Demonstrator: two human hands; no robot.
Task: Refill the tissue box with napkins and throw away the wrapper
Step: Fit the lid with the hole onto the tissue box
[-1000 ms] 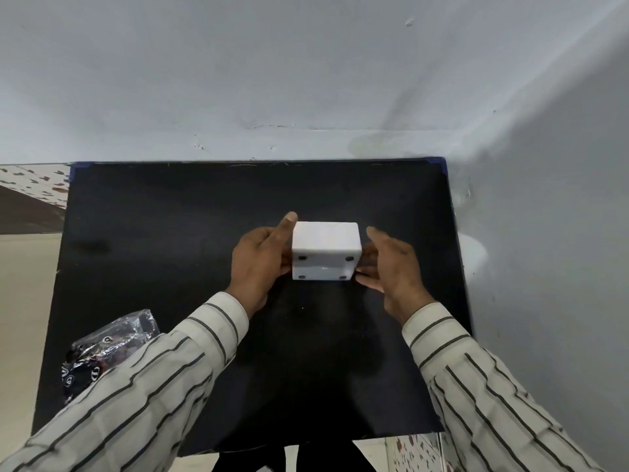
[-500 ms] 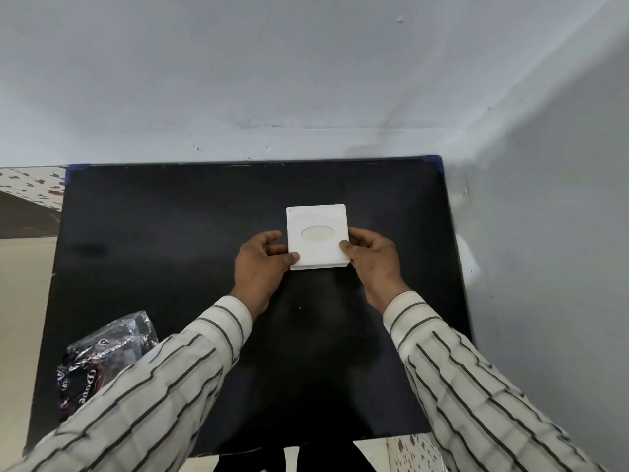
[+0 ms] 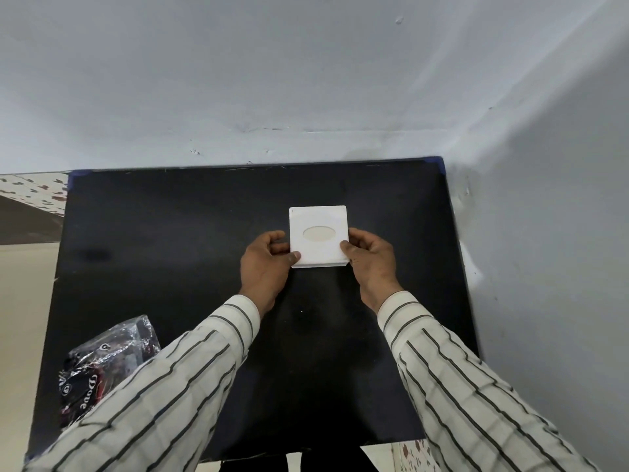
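Observation:
A white square tissue box (image 3: 318, 223) sits upright on the black table (image 3: 170, 240), its top face with an oval opening turned up. White napkin shows in the opening. My left hand (image 3: 264, 267) grips the box's near left corner, thumb on top. My right hand (image 3: 371, 264) grips the near right corner the same way. A crumpled clear and dark plastic wrapper (image 3: 102, 366) with printed lettering lies at the table's near left, partly behind my left sleeve.
The table stands in a corner, with a pale wall (image 3: 306, 80) behind it and another wall (image 3: 551, 267) close along its right edge. Patterned floor (image 3: 30, 192) shows to the left.
The box was tipped with its underside and small feet facing me; it has been turned so the top opening faces up, and both hands moved to its near corners.

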